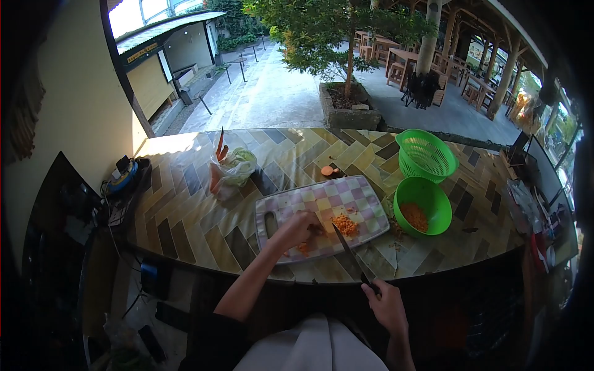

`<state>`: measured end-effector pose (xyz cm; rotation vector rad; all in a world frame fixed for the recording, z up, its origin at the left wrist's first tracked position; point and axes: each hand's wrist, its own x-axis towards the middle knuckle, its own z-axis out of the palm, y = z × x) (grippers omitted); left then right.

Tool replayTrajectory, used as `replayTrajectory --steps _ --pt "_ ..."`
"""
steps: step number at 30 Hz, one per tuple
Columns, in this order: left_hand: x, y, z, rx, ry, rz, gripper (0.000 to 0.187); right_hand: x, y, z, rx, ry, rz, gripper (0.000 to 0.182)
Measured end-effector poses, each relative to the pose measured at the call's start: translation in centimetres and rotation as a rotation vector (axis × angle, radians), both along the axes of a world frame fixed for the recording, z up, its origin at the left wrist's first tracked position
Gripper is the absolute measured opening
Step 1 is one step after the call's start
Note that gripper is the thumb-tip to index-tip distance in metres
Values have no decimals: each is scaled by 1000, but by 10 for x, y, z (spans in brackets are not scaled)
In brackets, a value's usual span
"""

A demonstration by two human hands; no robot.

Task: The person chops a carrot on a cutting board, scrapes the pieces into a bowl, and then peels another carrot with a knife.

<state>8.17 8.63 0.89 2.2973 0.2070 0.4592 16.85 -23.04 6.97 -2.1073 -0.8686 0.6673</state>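
My right hand [387, 304] is wrapped round the handle of a kitchen knife [352, 253]. The blade slants up and left over the near edge of a checkered cutting board [284, 207], its tip close to a small heap of diced carrot [345, 225]. My left hand [299, 227] rests over the board's left half with its fingers curled in; whatever they hold is hidden. More orange carrot bits [303, 248] lie below that hand. Right of the board, a green bowl [440, 199] contains chopped carrot [414, 216].
Behind the bowl stands a green colander [427, 151]. A carrot end [328, 170] lies beyond the board. Back left sits a plastic bag [234, 167] of vegetables. A power strip [127, 185] is at the table's left edge, assorted packets [526, 204] at the right.
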Motion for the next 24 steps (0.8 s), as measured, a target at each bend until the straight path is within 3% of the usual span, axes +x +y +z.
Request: replayTrajectory --steps 6,12,15,18,21,24 --pt "-6 -36 13 -33 -38 282 13 -3 -2 -2 -50 -30 -8 30" --pt "-3 -49 13 -126 15 459 11 -8 10 -5 -139 -302 63 39" --pt "-3 -44 11 -118 -36 446 11 -8 14 6 -263 -357 123 40" --pt "-6 -41 5 -4 -95 376 12 -7 8 11 -215 -340 110 36" --pt "-8 -40 10 -96 -56 328 12 -3 6 32 -242 -234 220 40" --pt "-8 -40 16 -164 -60 321 12 -2 8 19 -150 -230 106 40"
